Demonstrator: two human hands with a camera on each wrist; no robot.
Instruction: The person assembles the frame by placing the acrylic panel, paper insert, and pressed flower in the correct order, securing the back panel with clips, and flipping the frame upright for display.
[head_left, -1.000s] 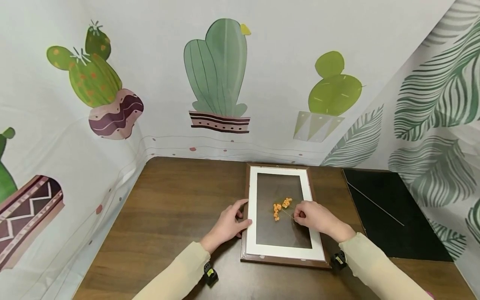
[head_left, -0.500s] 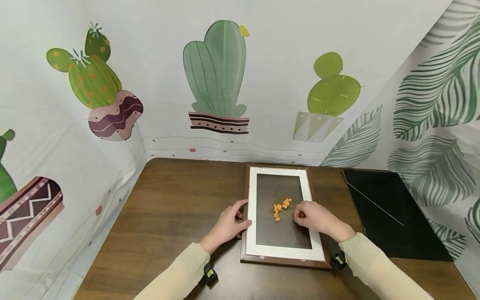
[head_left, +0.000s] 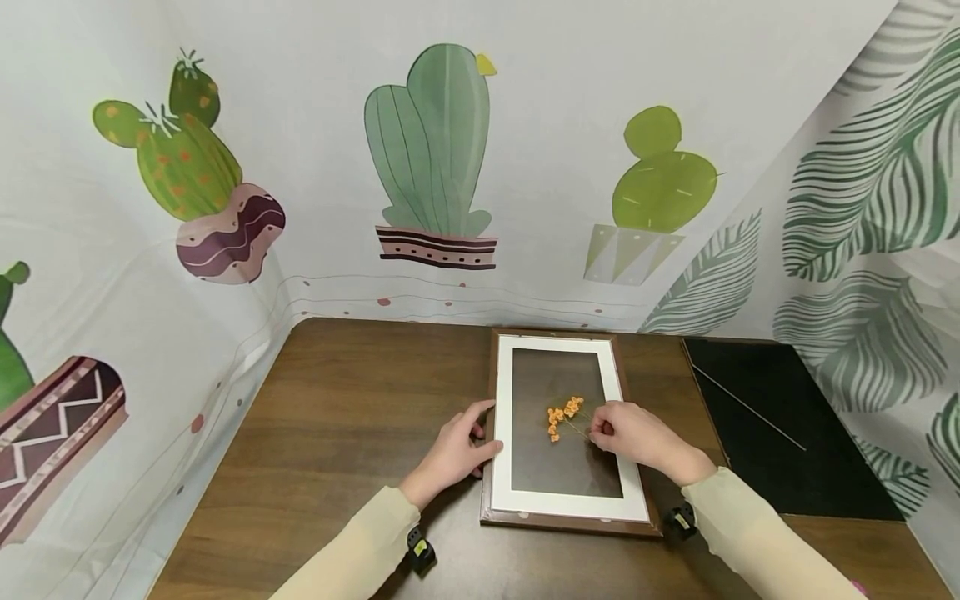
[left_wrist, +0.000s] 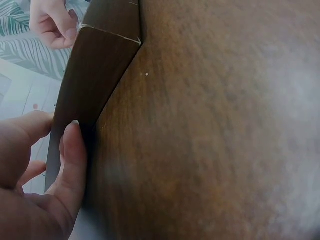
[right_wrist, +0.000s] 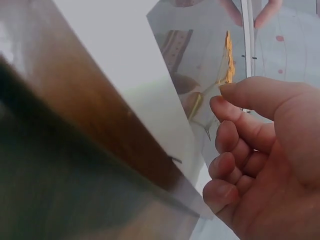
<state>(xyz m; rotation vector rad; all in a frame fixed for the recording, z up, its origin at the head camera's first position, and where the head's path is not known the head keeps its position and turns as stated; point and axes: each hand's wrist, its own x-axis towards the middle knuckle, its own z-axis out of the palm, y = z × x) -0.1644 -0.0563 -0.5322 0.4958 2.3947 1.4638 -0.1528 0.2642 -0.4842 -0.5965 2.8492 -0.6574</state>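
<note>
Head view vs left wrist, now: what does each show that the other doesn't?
Head only: the orange flowers, and the black board with a thin rod lying on it.

Left wrist only: a pale line across the brown frame's side and a tiny white speck on the table.

Both: the left hand touching the frame, the right hand, the table and the leaf-print backdrop.

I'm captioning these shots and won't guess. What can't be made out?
Head view: the lower part of the thin-stemmed orange flowers, hidden by the bare right hand.
Head view: the small pink object, cut off by the bottom edge.
Left wrist view: the rest of the brown wooden picture frame, cut off by the top edge.
Right wrist view: the dark greenish shape at lower left, too blurred to identify.
</note>
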